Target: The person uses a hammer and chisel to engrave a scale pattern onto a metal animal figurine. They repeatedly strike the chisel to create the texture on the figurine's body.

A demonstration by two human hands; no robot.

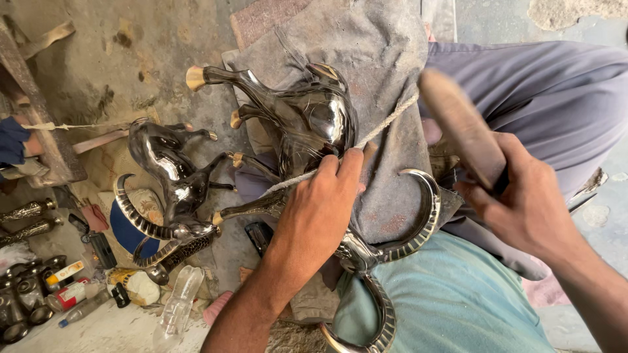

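Metal ram figure (314,124) lying on a grey cloth (386,59) across the person's lap, curved horns (425,216) toward the body. Left hand (320,209) closed on the figure's neck, pinning a taut cord (386,121) against it. Right hand (523,196) gripping a wooden tool (461,127), blurred. Judged heavy, rigid and slippery where polished; best held at neck or torso, since legs look thin. Second ram (173,189) on the floor beside it

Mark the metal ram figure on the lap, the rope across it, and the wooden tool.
metal ram figure (324,117), head view, on its shiny body.
rope (386,123), head view, on the taut stretch over the cloth.
wooden tool (458,124), head view, on its blurred shaft.
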